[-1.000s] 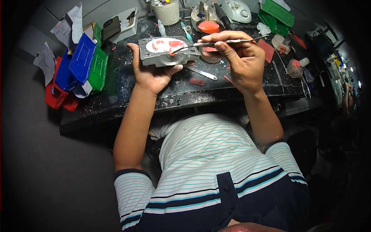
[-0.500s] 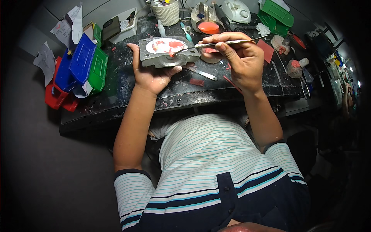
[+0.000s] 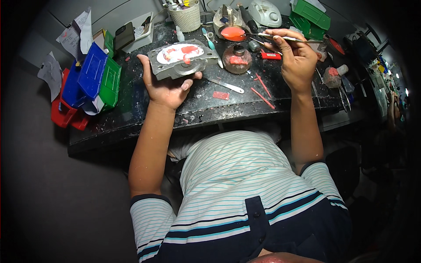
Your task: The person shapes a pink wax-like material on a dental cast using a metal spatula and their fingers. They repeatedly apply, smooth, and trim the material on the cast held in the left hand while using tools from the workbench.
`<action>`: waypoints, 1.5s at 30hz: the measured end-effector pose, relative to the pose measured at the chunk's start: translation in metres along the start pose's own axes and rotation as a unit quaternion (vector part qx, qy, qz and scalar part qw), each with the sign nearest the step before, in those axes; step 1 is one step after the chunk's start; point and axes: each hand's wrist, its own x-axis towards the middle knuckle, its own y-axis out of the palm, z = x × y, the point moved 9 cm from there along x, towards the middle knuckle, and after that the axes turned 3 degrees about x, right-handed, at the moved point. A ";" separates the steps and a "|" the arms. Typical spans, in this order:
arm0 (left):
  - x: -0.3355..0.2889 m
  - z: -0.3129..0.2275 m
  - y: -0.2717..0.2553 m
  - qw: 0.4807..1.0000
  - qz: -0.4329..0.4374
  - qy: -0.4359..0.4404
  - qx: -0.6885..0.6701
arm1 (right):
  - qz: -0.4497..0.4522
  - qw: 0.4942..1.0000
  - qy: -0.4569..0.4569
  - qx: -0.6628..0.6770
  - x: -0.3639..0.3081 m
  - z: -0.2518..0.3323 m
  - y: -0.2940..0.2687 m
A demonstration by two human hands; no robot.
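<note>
Over the left part of the black tabletop (image 3: 131, 94), the left hand (image 3: 165, 93) carries a grey metal block (image 3: 175, 70) from below. Its fingers are bent under the block, with some tips showing at the lower right, while the thumb is spread upward along the left side. On top of the block is an oval white surface with red patches. Well to the right, the right hand (image 3: 296, 57) pinches a thin tool (image 3: 302, 40) between the thumb and the nearest fingers. The tool's tip is at a round red mass (image 3: 232, 33); whether they touch, I cannot tell. Between the hands stands a round jar (image 3: 237, 65). Closer to the person lie a white-handled flat utensil (image 3: 230, 87), a flat red piece (image 3: 220, 95) and two thin red sticks (image 3: 263, 98).
</note>
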 end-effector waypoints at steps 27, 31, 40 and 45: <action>0.003 0.009 0.026 0.994 -0.013 0.035 0.103 | 0.015 0.999 -0.016 0.028 -0.001 0.034 0.008; 0.002 0.009 0.014 0.967 -0.121 0.064 0.213 | 0.140 0.984 -0.043 0.097 -0.012 0.067 0.053; 0.004 0.020 0.031 0.978 0.008 0.020 0.208 | 0.239 0.940 -0.207 -0.129 -0.029 0.095 0.102; 0.004 0.019 0.030 0.978 -0.007 0.029 0.208 | 0.239 0.942 -0.196 -0.130 -0.032 0.094 0.105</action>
